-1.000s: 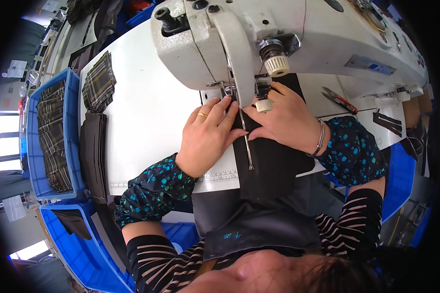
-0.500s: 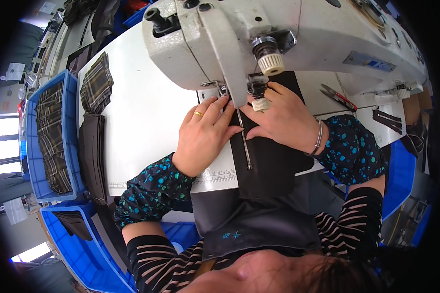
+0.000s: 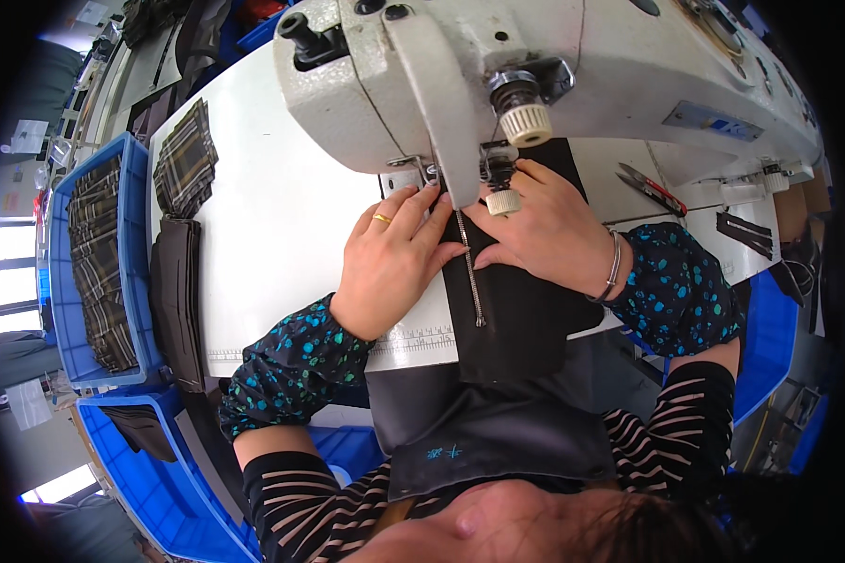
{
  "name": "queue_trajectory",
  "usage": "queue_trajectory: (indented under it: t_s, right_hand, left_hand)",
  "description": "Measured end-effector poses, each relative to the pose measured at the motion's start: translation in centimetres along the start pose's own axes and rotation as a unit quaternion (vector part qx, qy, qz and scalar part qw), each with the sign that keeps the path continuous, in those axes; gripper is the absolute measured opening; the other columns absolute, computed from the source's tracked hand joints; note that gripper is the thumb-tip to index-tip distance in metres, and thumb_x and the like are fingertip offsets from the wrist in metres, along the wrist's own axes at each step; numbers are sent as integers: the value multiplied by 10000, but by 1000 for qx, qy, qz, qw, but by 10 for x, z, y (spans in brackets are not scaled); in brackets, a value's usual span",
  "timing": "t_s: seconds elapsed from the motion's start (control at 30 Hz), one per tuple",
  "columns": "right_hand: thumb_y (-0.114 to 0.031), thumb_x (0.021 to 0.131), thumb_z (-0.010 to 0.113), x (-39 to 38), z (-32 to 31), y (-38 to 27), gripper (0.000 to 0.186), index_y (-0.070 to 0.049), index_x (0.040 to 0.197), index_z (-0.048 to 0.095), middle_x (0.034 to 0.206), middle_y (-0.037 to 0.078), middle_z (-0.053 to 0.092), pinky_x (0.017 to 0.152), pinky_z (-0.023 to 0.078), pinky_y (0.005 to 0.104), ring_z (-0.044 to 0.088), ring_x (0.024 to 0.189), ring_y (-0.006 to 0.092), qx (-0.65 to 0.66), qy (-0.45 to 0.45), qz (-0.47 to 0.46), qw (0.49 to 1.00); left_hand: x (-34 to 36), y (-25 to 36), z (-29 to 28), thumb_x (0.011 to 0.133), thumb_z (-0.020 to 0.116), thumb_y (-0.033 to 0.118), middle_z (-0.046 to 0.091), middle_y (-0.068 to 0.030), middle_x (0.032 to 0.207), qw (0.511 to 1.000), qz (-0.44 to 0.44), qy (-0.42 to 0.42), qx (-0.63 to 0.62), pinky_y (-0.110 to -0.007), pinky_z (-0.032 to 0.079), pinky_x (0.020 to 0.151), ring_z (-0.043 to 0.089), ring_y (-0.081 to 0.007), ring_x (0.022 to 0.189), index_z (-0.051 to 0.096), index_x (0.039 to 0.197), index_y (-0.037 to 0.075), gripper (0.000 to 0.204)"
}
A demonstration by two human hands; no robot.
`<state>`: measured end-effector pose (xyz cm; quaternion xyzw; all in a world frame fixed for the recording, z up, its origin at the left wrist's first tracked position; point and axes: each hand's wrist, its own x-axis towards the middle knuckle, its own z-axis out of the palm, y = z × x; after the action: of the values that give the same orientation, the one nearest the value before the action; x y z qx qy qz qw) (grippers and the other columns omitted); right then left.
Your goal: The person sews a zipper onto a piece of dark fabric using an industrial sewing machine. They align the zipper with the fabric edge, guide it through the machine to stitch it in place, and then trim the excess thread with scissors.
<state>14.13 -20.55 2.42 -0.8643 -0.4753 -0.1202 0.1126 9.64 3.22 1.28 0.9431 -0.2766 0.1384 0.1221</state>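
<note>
A dark piece of fabric [image 3: 516, 324] lies under the sewing machine [image 3: 366, 94] and hangs over the table's front edge. Along its left side runs a metal zipper [image 3: 469, 263], its upper end hidden beneath the machine head. My left hand [image 3: 390, 253] rests left of the zipper, fingers stretched toward the needle area and thumb touching the zipper's edge. On the fabric to the right, my right hand [image 3: 545, 225] lies spread, thumb pointing at the zipper. Its fingertips are partly hidden behind the machine's white knob [image 3: 503, 202].
Red-handled snips [image 3: 662, 194] and dark zipper pieces [image 3: 746, 235] lie on the right. Plaid pieces [image 3: 186, 159] and a dark fabric stack [image 3: 178, 300] sit at left. Beside them stands a blue crate [image 3: 141, 263] of plaid cloth, with another blue crate [image 3: 174, 493] below.
</note>
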Motion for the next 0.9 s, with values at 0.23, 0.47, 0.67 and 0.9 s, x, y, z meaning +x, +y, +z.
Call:
queue_trajectory:
  t_s: [0.23, 0.47, 0.67, 0.9]
  right_hand:
    - [-480, 718, 870, -1, 0, -1, 563, -55, 1073, 769, 1274, 115, 728, 1027, 516, 442, 636, 1252, 330, 4, -3, 7, 1000]
    - [-474, 725, 874, -2, 1, -1, 577, -54, 1104, 759, 1305, 123, 720, 1034, 514, 445, 634, 1258, 338, 11, -5, 11, 1000]
    - [-466, 740, 865, -2, 1, -1, 560, -56, 1106, 759, 1328, 128, 714, 1042, 511, 447, 632, 1266, 338, 12, -3, 10, 1000]
    - [-464, 751, 856, -3, 4, 0, 571, -53, 1134, 745, 1355, 134, 700, 1037, 509, 442, 624, 1268, 333, 28, 4, 7, 1000]
  left_hand:
    - [0, 0, -1, 852, 835, 363, 674, -87, 1409, 1000, -1, -4, -1, -414, 548, 990, 659, -297, 1267, 742, 1278, 66, 528]
    - [0, 1, -3, 852, 841, 345, 669, -91, 1421, 1000, -8, -18, -7, -417, 550, 985, 657, -303, 1265, 746, 1254, 59, 503]
    - [0, 0, -2, 841, 851, 336, 673, -98, 1414, 1000, -4, -12, -3, -421, 551, 987, 657, -308, 1264, 753, 1231, 53, 492]
    - [0, 0, -3, 840, 852, 333, 679, -105, 1402, 1000, -7, -16, 0, -418, 550, 994, 662, -309, 1257, 758, 1224, 50, 487]
